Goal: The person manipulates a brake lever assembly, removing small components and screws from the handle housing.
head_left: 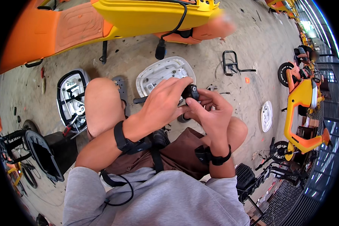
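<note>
Both my hands meet in front of my knees around a small black part [191, 92] with a shiny round bolt or fitting on its face. My left hand [162, 98] has its fingers closed on the part from the left and above. From the right, my right hand [214, 112] pinches it, thumb and fingers bent. A dark rod end [140, 100] sticks out to the left beneath my left hand; whether it joins the part is hidden. Just beyond my hands, a white plastic shell [147, 80] lies on the floor.
A yellow and orange scooter body [139, 20] spans the far side, a cable hanging from it. To the left lie a white-and-black shell [60, 96] and red-handled pliers [67, 130]. A black metal frame [229, 62] and a white panel [266, 116] lie right.
</note>
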The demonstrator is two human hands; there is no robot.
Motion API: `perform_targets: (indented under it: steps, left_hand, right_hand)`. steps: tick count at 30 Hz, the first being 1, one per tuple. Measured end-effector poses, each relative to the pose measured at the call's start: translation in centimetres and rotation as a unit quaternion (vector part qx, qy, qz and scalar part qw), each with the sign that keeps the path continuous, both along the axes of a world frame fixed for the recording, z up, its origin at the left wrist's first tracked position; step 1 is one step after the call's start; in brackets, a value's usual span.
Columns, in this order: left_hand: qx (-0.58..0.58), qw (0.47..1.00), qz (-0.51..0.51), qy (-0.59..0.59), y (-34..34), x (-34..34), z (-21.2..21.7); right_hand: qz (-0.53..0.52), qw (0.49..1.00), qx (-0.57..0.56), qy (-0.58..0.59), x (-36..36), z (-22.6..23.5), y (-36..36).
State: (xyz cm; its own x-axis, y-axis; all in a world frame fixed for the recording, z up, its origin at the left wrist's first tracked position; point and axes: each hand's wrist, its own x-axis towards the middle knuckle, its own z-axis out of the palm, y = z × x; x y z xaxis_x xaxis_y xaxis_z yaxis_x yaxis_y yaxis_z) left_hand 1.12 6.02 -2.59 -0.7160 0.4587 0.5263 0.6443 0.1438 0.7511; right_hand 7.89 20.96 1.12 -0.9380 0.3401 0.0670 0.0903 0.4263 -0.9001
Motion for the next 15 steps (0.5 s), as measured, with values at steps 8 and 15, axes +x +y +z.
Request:
perform_targets:
  steps: [8, 15]
  left_hand:
    - [-0.002, 1.000, -0.022, 0.018, 0.12, -0.36, -0.14]
    - [-0.017, 0.999, -0.028, 0.024, 0.20, -0.27, 0.70]
  right_hand:
    - [0.001, 0.999, 0.035, 0.013, 0.22, -0.94, 0.08]
    - [-0.016, 0.996, 0.024, 0.086, 0.02, -0.60, 0.29]
